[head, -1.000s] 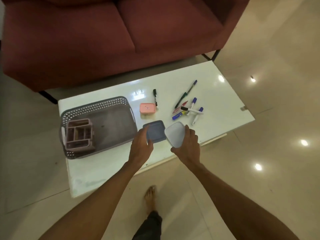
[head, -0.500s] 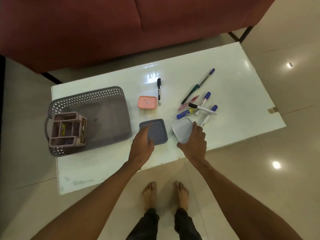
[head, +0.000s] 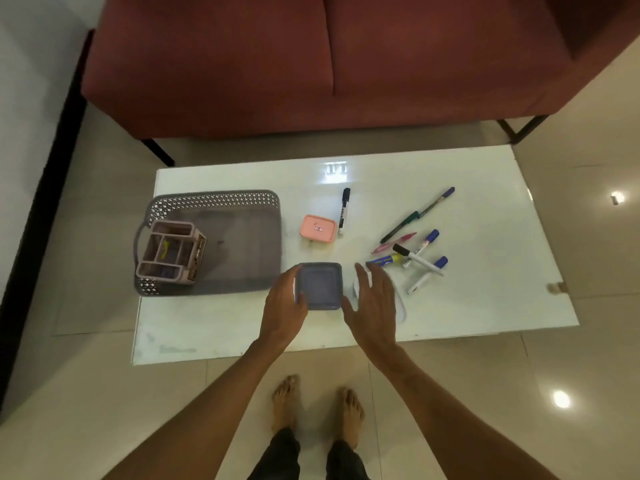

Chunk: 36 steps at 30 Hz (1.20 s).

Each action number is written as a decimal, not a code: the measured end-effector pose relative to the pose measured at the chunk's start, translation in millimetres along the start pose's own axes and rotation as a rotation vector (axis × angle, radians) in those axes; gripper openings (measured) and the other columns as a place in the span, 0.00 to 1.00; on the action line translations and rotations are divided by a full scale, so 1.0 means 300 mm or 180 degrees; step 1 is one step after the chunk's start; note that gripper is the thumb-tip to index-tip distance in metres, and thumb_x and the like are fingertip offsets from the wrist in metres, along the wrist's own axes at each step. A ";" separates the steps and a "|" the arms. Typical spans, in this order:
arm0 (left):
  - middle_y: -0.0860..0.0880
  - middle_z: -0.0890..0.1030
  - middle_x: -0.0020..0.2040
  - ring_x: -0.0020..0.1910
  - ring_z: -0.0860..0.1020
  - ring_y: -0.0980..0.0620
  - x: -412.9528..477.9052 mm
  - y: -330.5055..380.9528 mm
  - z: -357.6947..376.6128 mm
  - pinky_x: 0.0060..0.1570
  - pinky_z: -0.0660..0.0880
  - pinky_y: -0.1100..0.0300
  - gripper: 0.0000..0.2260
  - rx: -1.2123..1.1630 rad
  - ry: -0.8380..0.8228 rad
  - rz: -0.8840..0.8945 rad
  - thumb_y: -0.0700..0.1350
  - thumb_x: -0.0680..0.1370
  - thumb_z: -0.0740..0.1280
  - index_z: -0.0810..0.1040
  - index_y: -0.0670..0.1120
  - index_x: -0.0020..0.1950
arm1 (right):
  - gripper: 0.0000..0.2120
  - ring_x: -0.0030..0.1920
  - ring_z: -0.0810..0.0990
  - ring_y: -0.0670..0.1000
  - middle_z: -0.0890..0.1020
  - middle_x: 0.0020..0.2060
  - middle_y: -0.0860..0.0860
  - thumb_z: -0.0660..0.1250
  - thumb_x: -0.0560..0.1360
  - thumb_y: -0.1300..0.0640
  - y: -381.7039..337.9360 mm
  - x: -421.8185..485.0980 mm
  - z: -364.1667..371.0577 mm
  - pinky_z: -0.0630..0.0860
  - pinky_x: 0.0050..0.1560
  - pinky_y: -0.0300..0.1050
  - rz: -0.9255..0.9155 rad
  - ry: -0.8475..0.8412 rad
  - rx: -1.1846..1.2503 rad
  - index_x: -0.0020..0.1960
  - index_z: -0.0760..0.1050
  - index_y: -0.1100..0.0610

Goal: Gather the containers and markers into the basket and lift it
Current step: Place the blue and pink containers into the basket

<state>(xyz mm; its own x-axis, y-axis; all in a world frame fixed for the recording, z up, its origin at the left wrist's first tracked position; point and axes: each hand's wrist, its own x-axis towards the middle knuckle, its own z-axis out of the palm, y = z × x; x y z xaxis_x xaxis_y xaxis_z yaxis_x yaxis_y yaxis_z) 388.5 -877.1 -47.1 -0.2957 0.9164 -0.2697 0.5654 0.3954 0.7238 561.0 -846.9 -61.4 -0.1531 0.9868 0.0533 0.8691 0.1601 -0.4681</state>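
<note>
A grey perforated basket point(head: 221, 197) sits at the table's left, with a pink divided organiser point(head: 169, 252) in its left end. My left hand point(head: 282, 304) grips the left side of a blue-grey square container point(head: 320, 285) near the table's front edge. My right hand point(head: 375, 303) hovers with fingers spread over a white container point(head: 401, 308), mostly hiding it. A small pink container point(head: 318, 228) lies behind, with a black marker point(head: 344, 211) beside it. Several markers and pens point(head: 412, 251) lie scattered to the right.
The white glossy table point(head: 485, 289) stands in front of a dark red sofa point(head: 311, 64). My bare feet point(head: 318, 403) are on the tiled floor just before the table's front edge. A dark strip runs along the floor at far left.
My view has shifted so the table sits squarer. My left hand has closed around the blue-grey container's side. My right hand has lifted off the white container and spread its fingers.
</note>
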 end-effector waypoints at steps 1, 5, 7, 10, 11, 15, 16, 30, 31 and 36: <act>0.48 0.73 0.72 0.69 0.72 0.47 0.003 -0.004 -0.002 0.68 0.73 0.49 0.24 -0.0013 0.0049 -0.0035 0.38 0.80 0.65 0.66 0.48 0.75 | 0.35 0.70 0.69 0.62 0.72 0.69 0.61 0.74 0.70 0.54 -0.009 0.021 0.019 0.70 0.69 0.58 -0.0128 -0.0146 0.0033 0.73 0.67 0.59; 0.48 0.73 0.72 0.69 0.73 0.48 0.019 -0.043 -0.013 0.69 0.72 0.49 0.24 -0.0063 0.0178 -0.0123 0.37 0.80 0.64 0.67 0.48 0.75 | 0.48 0.69 0.69 0.62 0.71 0.69 0.61 0.79 0.61 0.47 -0.026 0.129 0.092 0.72 0.66 0.58 -0.0739 -0.1076 -0.0276 0.75 0.63 0.59; 0.49 0.73 0.72 0.70 0.73 0.49 0.029 -0.065 -0.023 0.70 0.71 0.50 0.24 -0.0066 0.0242 -0.0110 0.37 0.80 0.64 0.67 0.48 0.75 | 0.55 0.75 0.61 0.63 0.64 0.74 0.60 0.79 0.60 0.42 -0.035 0.181 0.131 0.64 0.71 0.61 -0.0854 -0.1625 -0.0510 0.78 0.56 0.56; 0.48 0.74 0.72 0.69 0.73 0.49 0.054 -0.087 -0.047 0.68 0.69 0.59 0.23 0.0026 0.0351 -0.0048 0.36 0.79 0.65 0.68 0.46 0.74 | 0.62 0.77 0.53 0.64 0.56 0.77 0.58 0.80 0.57 0.38 -0.046 0.228 0.196 0.57 0.74 0.63 -0.0995 -0.2031 -0.0880 0.80 0.48 0.51; 0.48 0.74 0.72 0.69 0.73 0.49 0.065 -0.092 -0.057 0.67 0.68 0.62 0.23 0.0063 0.0395 -0.0048 0.36 0.79 0.65 0.68 0.45 0.74 | 0.63 0.77 0.54 0.64 0.56 0.76 0.58 0.81 0.56 0.38 -0.048 0.234 0.214 0.58 0.73 0.64 -0.1080 -0.2090 -0.0983 0.79 0.48 0.50; 0.47 0.72 0.73 0.71 0.72 0.48 0.103 -0.118 -0.095 0.70 0.70 0.54 0.23 0.0059 0.0434 -0.0011 0.37 0.80 0.65 0.68 0.45 0.75 | 0.61 0.68 0.66 0.60 0.65 0.70 0.55 0.81 0.55 0.40 -0.054 0.229 0.244 0.67 0.62 0.57 -0.1182 -0.2081 -0.1059 0.78 0.51 0.49; 0.47 0.72 0.73 0.71 0.71 0.48 0.108 -0.123 -0.109 0.70 0.71 0.52 0.23 0.0040 0.0401 -0.0010 0.38 0.80 0.64 0.68 0.45 0.75 | 0.60 0.66 0.67 0.59 0.67 0.68 0.54 0.81 0.55 0.41 -0.060 0.227 0.241 0.68 0.60 0.56 -0.1154 -0.2043 -0.0996 0.77 0.52 0.49; 0.45 0.75 0.70 0.67 0.75 0.46 0.268 -0.120 -0.487 0.66 0.74 0.47 0.25 0.0042 0.0428 0.0161 0.36 0.77 0.63 0.68 0.46 0.75 | 0.58 0.67 0.67 0.57 0.66 0.68 0.53 0.79 0.55 0.36 -0.431 0.414 0.067 0.72 0.61 0.55 -0.0714 -0.1277 -0.0280 0.77 0.54 0.49; 0.45 0.76 0.69 0.65 0.76 0.46 0.299 -0.133 -0.515 0.64 0.75 0.46 0.25 0.0036 0.0461 0.0192 0.36 0.77 0.64 0.68 0.46 0.74 | 0.59 0.68 0.67 0.57 0.65 0.69 0.54 0.79 0.55 0.36 -0.471 0.443 0.092 0.72 0.62 0.57 -0.0715 -0.1271 -0.0234 0.77 0.54 0.49; 0.46 0.75 0.70 0.67 0.75 0.47 0.437 -0.207 -0.592 0.68 0.73 0.51 0.26 0.0074 0.0484 0.0344 0.35 0.77 0.64 0.68 0.46 0.75 | 0.60 0.68 0.66 0.59 0.63 0.70 0.55 0.81 0.53 0.39 -0.610 0.556 0.255 0.72 0.63 0.59 -0.0834 -0.1380 -0.0316 0.77 0.53 0.48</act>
<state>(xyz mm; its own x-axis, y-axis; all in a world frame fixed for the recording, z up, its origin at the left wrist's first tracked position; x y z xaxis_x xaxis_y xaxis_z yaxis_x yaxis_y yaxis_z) 177.8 -792.5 -14.6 -0.3444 0.9344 -0.0907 0.6172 0.2981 0.7281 340.3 -713.4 -34.2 -0.5343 0.8154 -0.2229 0.8127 0.4229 -0.4008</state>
